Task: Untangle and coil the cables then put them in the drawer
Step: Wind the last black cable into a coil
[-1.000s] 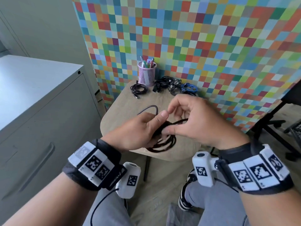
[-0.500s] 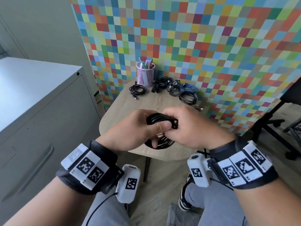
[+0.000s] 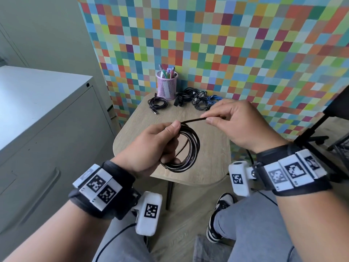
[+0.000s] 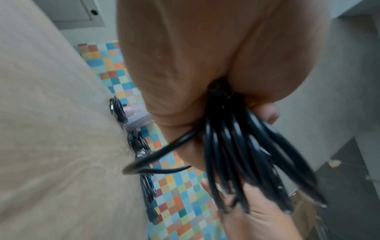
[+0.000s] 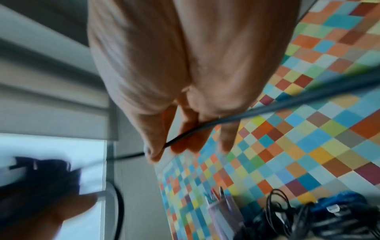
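Cable coil hangs above the small table, gripped at its ten o'clock edge by your left hand, thumb on top. Your right hand pinches the loose end at two o'clock. Tangled cables lie at twelve, beside a pink pen cup.

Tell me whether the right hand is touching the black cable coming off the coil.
Touching. In the head view the right hand pinches the black cable that runs from the coil gripped by the left hand.
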Demonstrator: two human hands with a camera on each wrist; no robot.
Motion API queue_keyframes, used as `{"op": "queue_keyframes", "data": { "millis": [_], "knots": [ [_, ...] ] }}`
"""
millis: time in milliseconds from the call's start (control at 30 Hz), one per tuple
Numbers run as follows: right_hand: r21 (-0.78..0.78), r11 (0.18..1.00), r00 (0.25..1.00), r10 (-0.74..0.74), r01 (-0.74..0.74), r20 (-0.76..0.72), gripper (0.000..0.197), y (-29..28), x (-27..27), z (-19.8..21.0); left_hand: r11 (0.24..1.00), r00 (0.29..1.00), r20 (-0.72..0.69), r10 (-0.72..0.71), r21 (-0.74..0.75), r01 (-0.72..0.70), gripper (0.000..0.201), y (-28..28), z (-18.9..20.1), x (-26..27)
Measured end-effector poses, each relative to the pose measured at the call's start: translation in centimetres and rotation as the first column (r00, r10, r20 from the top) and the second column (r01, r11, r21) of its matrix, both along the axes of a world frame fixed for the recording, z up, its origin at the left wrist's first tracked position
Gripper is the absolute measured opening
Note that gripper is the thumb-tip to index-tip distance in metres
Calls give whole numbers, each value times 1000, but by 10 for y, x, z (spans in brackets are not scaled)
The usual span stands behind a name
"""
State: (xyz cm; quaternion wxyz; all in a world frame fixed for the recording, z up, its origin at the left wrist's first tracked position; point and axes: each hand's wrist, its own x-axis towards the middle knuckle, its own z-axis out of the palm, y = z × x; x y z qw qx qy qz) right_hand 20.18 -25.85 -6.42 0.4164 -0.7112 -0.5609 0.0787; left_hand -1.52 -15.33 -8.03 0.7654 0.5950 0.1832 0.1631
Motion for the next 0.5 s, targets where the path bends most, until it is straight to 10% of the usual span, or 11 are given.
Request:
{"op": "queue_keyframes", "data": {
  "millis": [133,300,500],
  "knots": [
    [126,988,996,-91,93,-15,10,15,-24,-17,975,988,123,-88,-193,111,34,-10,9,0],
    [120,993,918,34,14,-395,27,17,-52,-33,963,981,180,-65,-246,109,36,-12,23,-1],
    [106,982,424,164,-157,-891,53,14,-61,-31,992,990,124,60,-114,-46,37,2,17,0]
  ]
}}
